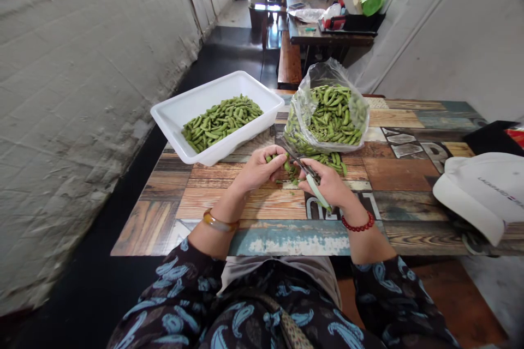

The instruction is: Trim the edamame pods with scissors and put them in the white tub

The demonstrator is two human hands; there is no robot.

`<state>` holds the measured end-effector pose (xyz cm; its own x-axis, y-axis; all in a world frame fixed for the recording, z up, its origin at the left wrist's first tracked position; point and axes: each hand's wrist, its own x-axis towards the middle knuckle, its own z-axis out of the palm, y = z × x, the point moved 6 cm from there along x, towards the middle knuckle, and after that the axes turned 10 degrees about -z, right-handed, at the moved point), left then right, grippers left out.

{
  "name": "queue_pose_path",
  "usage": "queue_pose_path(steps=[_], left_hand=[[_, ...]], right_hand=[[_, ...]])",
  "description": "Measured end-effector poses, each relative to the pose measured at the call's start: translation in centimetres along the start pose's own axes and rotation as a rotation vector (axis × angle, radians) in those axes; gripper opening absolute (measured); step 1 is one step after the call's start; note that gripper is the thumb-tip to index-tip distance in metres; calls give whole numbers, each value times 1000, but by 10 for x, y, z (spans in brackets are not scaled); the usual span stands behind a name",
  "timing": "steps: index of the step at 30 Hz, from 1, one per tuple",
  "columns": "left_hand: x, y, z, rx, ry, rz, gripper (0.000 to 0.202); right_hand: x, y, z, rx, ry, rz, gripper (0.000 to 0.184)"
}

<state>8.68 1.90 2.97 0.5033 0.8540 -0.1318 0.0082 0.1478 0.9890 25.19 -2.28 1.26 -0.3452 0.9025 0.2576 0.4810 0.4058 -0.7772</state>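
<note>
My left hand point(262, 168) is closed around a few green edamame pods, their ends showing at the fingertips. In my right hand point(327, 182) is a pair of scissors point(315, 190) with pale green handles, its dark blades pointing toward the pods. Just beyond my hands a clear plastic bag point(302, 99) lies open, full of edamame pods point(332, 112). Loose pods point(336, 162) and small trimmings lie on the table between the bag and my hands. Farther left, a white plastic tub point(172, 125) holds a heap of pods point(223, 122).
The wood-patterned table point(155, 229) has its near edge against my body. A white cap point(478, 188) rests at the right, by a black holder point(491, 139). Behind stand a bench point(290, 60) and another table point(303, 35) with a black caddy point(360, 23). A white wall point(82, 65) runs along the left.
</note>
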Motion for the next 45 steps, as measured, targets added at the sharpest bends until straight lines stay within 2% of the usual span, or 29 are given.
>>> queue_pose_path(steps=[7,25,28,34,36,39,42,45], left_hand=[[-5,8,4,145,32,-19,32],[-4,6,3,150,21,-14,30],[-2,3,3,45,-3,-30,30],[2,-6,4,-454,-67,-110,31],[1,-5,0,-517,-15,-112,33],[-2,9,-13,-459,127,-60,34],[-4,41,-39,-245,313,70,34],[-6,80,-77,76,558,261,27]], right_hand=[[-1,1,1,-32,-2,-41,49],[-1,0,1,-10,-31,-54,49],[0,1,1,-1,-14,-50,49],[-1,11,-3,75,136,4,49],[-1,12,-6,131,195,7,48],[-3,12,-11,210,286,18,47],[-4,9,-18,260,367,13,44],[-4,4,-26,314,426,-12,45]])
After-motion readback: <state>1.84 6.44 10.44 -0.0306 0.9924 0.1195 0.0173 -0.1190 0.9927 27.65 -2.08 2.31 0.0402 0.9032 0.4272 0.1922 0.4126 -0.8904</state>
